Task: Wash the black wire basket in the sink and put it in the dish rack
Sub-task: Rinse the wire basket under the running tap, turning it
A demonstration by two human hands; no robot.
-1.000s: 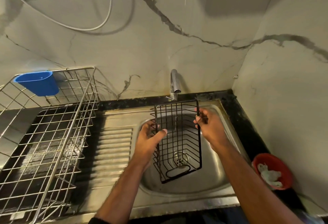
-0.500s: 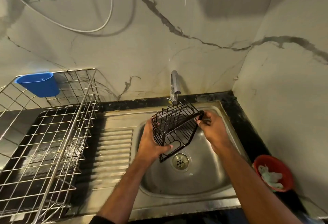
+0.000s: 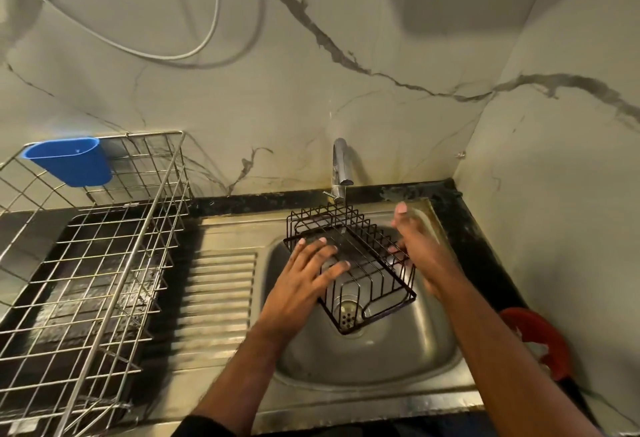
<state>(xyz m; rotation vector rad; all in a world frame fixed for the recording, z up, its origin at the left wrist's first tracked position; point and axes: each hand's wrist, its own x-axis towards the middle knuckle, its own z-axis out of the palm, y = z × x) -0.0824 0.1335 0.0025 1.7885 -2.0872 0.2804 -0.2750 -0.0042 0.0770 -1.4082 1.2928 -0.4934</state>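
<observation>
The black wire basket (image 3: 369,265) lies tilted over the steel sink (image 3: 374,357), just under the tap (image 3: 341,162), with its near corner above the drain. My left hand (image 3: 304,280) rests on the basket's left part with fingers spread and straight. My right hand (image 3: 422,253) is at the basket's right side, thumb pointing up and fingertips touching the wires; it is motion-blurred. The metal dish rack (image 3: 104,263) stands to the left of the sink, beyond the ribbed drainboard.
A blue plastic cup (image 3: 69,161) hangs on the rack's back rim. A red bowl (image 3: 540,339) with something white in it sits on the dark counter at the right, near the marble side wall. Cables hang on the back wall.
The basket has been turned from upright to lying nearly flat over the sink. My left hand went from gripping its side to resting flat on it, and my right hand loosened its pinch on the rim.
</observation>
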